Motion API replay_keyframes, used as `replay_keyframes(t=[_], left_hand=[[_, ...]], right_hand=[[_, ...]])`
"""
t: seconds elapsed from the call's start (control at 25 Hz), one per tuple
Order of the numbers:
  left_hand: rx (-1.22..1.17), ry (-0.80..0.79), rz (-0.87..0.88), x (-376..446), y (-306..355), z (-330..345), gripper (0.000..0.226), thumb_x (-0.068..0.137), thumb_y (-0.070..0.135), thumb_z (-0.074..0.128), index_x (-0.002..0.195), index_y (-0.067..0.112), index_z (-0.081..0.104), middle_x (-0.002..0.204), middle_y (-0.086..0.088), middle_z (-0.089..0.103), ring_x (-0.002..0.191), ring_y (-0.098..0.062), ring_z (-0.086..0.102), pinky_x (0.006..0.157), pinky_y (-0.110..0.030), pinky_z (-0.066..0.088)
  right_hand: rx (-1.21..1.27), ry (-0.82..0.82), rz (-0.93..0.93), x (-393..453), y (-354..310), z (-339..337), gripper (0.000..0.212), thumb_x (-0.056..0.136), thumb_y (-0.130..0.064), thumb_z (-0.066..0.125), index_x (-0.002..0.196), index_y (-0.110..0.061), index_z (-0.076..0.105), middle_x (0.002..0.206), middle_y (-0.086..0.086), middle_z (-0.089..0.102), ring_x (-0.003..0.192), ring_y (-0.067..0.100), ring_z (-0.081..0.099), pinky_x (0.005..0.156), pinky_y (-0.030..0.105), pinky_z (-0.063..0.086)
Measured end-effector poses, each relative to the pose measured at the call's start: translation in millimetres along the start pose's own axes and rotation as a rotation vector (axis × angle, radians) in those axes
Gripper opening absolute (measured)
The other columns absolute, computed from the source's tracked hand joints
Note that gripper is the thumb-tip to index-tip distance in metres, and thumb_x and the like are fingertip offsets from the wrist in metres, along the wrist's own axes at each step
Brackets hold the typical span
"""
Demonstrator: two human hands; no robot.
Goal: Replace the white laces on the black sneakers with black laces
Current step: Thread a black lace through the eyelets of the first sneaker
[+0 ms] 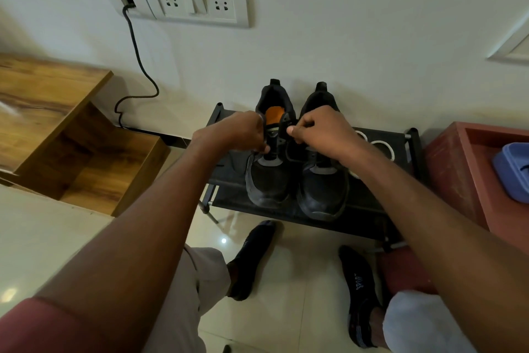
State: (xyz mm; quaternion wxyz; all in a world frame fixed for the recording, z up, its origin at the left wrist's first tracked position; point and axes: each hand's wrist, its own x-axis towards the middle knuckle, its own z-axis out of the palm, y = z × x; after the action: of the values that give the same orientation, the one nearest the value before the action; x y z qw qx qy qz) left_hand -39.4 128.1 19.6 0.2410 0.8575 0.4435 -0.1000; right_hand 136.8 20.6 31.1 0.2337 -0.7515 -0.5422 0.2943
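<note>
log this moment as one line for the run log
stage: lacing left sneaker | left hand: pinching black lace | right hand: pinching black lace | sneakers on shoe rack

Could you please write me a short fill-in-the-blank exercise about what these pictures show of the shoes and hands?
1. The two black sneakers stand on a low black ____.
2. Both hands work at the ____ sneaker as the camera sees it.
3. The insole seen inside that sneaker is ____.
4. The right hand pinches a ____ lace.

Missing words: rack; left; orange; black
</note>
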Motion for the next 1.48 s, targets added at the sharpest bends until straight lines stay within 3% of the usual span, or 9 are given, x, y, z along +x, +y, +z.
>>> replay_keyframes(t=[0.16,0.44,0.6,0.8,0.96,1.16,1.28,1.4,1.48], left_hand=[[0.057,-0.045,0.000,-1,-6,8,0.027,0.089,0.034,0.081,0.089,0.010,0.068,0.093,-0.010,0.073,0.090,-0.027,0.069,0.083,-0.041,0.056],[0.056,0.011,-0.070,4,-21,13,0.017,0.092,0.024,0.078,0.093,0.007,0.074,0.081,-0.006,0.074,0.085,-0.024,0.072,0.090,-0.047,0.059],[0.128,0.093,-0.133,2,-11,15,0.027,0.089,0.029,0.080,0.107,0.011,0.069,0.096,-0.009,0.065,0.090,-0.031,0.063,0.077,-0.042,0.052],[-0.452,0.449,-0.093,-30,18,-12,0.021,0.100,0.037,0.067,0.102,0.016,0.071,0.092,0.000,0.068,0.081,-0.016,0.065,0.067,-0.027,0.046],[-0.997,0.540,0.043,-65,46,-16,0.022,0.106,0.029,0.059,0.112,0.012,0.071,0.097,-0.004,0.078,0.083,-0.010,0.073,0.067,-0.022,0.053],[-1.186,0.211,0.011,-60,39,-11,0.045,0.107,0.047,0.051,0.121,0.009,0.069,0.090,-0.006,0.077,0.087,-0.022,0.075,0.088,-0.045,0.054],[-1.123,0.097,-0.028,-49,25,-11,0.040,0.104,0.044,0.060,0.113,0.006,0.067,0.070,-0.001,0.065,0.072,-0.019,0.069,0.085,-0.043,0.049],[-1.128,0.240,-0.158,-40,17,-15,0.026,0.105,0.027,0.061,0.111,0.003,0.069,0.060,0.003,0.052,0.056,-0.013,0.055,0.064,-0.031,0.047],[-1.097,0.332,-0.206,-37,14,-18,0.019,0.105,0.021,0.058,0.106,0.005,0.069,0.061,0.002,0.053,0.051,-0.011,0.049,0.053,-0.023,0.042]], right_hand=[[0.077,0.015,0.097,2,6,6,0.023,0.103,-0.031,0.066,0.086,-0.017,0.074,0.073,-0.002,0.078,0.053,0.011,0.062,0.062,0.030,0.051],[-0.184,0.191,0.224,5,21,-2,0.023,0.094,-0.024,0.072,0.072,-0.020,0.078,0.067,-0.002,0.074,0.074,0.021,0.073,0.073,0.038,0.062],[-0.220,0.226,0.131,0,8,-4,0.014,0.098,-0.024,0.067,0.088,-0.022,0.077,0.085,0.004,0.075,0.079,0.027,0.071,0.071,0.038,0.061],[-0.478,0.454,-0.182,-14,-18,-15,0.024,0.110,-0.028,0.051,0.113,-0.010,0.067,0.094,0.014,0.070,0.082,0.039,0.065,0.065,0.041,0.046],[-0.010,0.454,-0.320,-23,-26,-15,0.024,0.105,-0.037,0.061,0.099,-0.022,0.079,0.078,-0.004,0.074,0.071,0.014,0.066,0.064,0.032,0.052],[0.814,0.085,-0.028,-25,-22,-5,0.008,0.096,-0.014,0.074,0.101,-0.013,0.080,0.081,0.004,0.076,0.057,0.008,0.056,0.045,0.022,0.039],[0.839,0.233,0.072,-12,-9,0,0.009,0.095,-0.008,0.074,0.098,-0.014,0.080,0.085,0.006,0.079,0.055,0.008,0.057,0.045,0.022,0.042],[0.538,0.512,0.095,8,12,-2,0.011,0.089,-0.014,0.076,0.089,-0.023,0.082,0.075,-0.004,0.078,0.070,0.009,0.072,0.067,0.033,0.061],[0.284,0.516,0.116,10,20,-1,0.012,0.088,-0.019,0.074,0.085,-0.028,0.081,0.077,-0.007,0.077,0.080,0.016,0.075,0.078,0.040,0.064]])
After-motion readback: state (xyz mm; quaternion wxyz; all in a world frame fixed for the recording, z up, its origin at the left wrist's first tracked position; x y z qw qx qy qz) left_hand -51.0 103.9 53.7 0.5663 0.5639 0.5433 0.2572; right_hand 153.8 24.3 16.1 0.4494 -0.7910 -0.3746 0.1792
